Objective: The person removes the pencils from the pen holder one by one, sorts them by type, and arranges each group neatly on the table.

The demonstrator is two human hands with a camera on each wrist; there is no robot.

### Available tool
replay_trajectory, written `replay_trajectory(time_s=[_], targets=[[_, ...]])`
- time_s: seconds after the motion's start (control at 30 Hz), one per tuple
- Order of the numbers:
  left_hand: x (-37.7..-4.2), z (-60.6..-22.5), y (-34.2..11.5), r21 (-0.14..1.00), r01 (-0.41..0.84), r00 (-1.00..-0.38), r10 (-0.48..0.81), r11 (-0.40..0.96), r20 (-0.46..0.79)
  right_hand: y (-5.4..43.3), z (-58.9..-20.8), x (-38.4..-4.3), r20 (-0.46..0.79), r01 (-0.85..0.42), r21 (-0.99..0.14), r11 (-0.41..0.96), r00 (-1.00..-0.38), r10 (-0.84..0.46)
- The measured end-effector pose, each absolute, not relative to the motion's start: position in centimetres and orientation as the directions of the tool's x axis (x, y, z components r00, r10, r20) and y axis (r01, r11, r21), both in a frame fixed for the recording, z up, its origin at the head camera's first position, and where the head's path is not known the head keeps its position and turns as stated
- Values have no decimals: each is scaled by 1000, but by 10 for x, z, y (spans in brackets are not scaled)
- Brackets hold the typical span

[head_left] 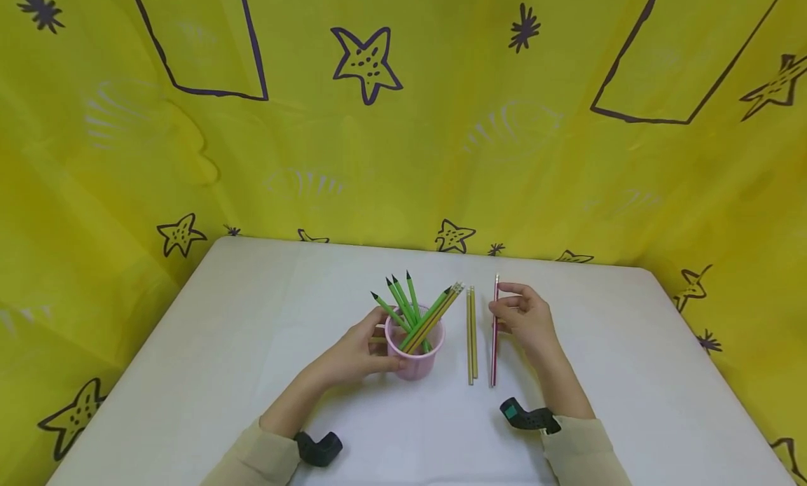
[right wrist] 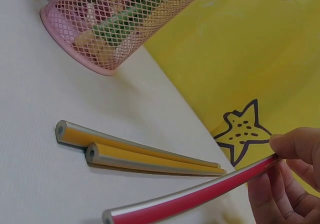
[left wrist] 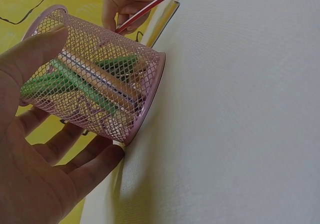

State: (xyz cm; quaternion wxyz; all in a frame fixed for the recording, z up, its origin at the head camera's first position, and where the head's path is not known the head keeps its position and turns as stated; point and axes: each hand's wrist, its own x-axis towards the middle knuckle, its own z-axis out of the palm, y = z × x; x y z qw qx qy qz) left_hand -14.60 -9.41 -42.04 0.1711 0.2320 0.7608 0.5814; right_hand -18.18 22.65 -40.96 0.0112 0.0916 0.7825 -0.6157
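Note:
A pink mesh pencil cup point(head_left: 414, 368) stands upright on the table, with several green pencils point(head_left: 412, 294) and several gold pencils point(head_left: 436, 319) leaning in it. My left hand point(head_left: 354, 354) holds the cup from its left side, thumb on the mesh wall and fingers around the back. Between thumb and fingertips, my right hand point(head_left: 528, 319) pinches a red pencil point(right wrist: 195, 194) with silver stripes near its far end. Whether its near end touches the table I cannot tell. Two yellow pencils point(right wrist: 150, 154) lie side by side between the cup and the red pencil.
The white table point(head_left: 189, 374) reaches back to a yellow cloth point(head_left: 416, 143) printed with dark stars. Beige sleeves cover both forearms. A black wrist device point(head_left: 319, 449) sits at the left cuff, another black device point(head_left: 529, 416) at the right cuff.

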Motion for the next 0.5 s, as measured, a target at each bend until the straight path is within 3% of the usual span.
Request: replay_trajectory(time_s=[0.5], targets=[[-146, -423, -95, 962, 162, -832, 555, 219, 14, 226, -417, -183, -153, 182, -954, 236, -979, 135]])
